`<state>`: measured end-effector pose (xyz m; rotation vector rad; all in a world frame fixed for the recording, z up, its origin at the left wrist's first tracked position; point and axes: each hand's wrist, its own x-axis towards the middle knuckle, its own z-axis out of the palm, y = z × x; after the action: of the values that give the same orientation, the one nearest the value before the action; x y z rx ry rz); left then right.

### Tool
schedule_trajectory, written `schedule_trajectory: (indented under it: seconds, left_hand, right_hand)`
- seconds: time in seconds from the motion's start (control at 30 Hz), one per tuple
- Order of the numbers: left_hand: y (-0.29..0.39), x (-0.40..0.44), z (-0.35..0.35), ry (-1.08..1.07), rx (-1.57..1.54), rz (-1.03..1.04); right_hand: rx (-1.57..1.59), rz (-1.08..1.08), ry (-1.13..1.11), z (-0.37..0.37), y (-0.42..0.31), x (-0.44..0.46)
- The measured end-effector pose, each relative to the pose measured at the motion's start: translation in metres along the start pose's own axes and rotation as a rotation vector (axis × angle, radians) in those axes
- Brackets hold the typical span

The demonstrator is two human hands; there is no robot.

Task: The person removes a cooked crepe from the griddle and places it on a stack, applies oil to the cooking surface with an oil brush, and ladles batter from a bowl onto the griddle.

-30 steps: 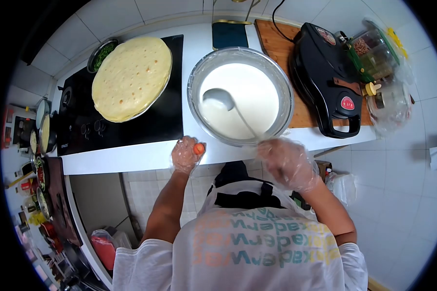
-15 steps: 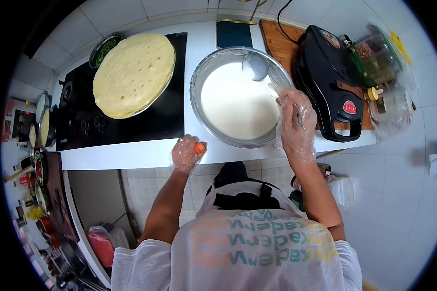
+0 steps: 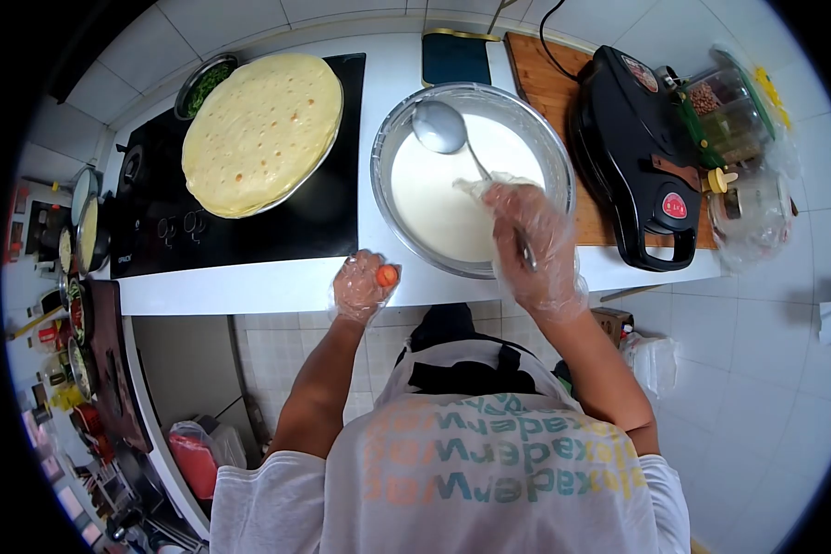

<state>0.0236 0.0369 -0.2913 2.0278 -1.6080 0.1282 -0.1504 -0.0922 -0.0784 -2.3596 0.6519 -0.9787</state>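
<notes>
In a thin clear glove, my right hand [image 3: 537,245] is closed round the handle of a metal ladle [image 3: 439,127]. The ladle's round head is over the left back part of a large metal bowl [image 3: 379,198], which holds white liquid batter [image 3: 431,198]. Loose glove plastic hangs about the fingers above the batter. Also gloved, my left hand [image 3: 358,284] is at the counter's front edge, left of the bowl. Its fingers are wrapped round an orange carrot-like piece [image 3: 387,275], of which only the round end shows.
A stack of thin flatbreads [image 3: 260,138] lies on the black cooktop [image 3: 328,217], beside a bowl of chopped greens [image 3: 207,85]. Right of the bowl, a black electric griddle [image 3: 623,152] stands closed on a wooden board [image 3: 533,69]. Clear containers [image 3: 725,102] are beyond it.
My right hand has moved left over the bowl's front right part. The ladle's head has swung left across the batter. My left hand stays at the counter edge with the orange piece.
</notes>
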Motion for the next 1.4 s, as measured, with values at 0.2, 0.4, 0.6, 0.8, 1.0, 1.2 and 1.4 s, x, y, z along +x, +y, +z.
schedule_trajectory:
  seconds: [0.2,0.4,0.6,0.8,1.0,1.2,1.4]
  left_hand:
    - [0.002,0.0,-0.002,-0.06,0.037,-0.029]
    - [0.007,0.002,-0.006,-0.09,0.051,-0.066]
    - [0.003,0.0,-0.002,-0.038,0.047,-0.038]
    - [0.002,0.0,-0.001,-0.03,0.051,-0.03]
    - [0.004,0.001,-0.003,-0.035,0.056,-0.038]
    - [0.003,0.001,-0.003,-0.026,0.017,-0.046]
    - [0.002,0.001,-0.002,-0.037,0.023,-0.042]
  right_hand:
    - [-0.067,-0.179,-0.218,-0.007,-0.003,-0.027]
    - [-0.187,-0.294,-0.485,-0.04,-0.014,-0.046]
    - [-0.194,-0.252,-0.423,-0.07,0.003,-0.066]
    - [-0.091,-0.065,-0.054,-0.044,0.02,-0.041]
    - [0.119,0.087,0.175,-0.015,0.03,-0.025]
    - [0.187,0.157,0.26,-0.007,0.033,-0.018]
    - [0.177,0.072,0.29,0.004,0.035,-0.01]
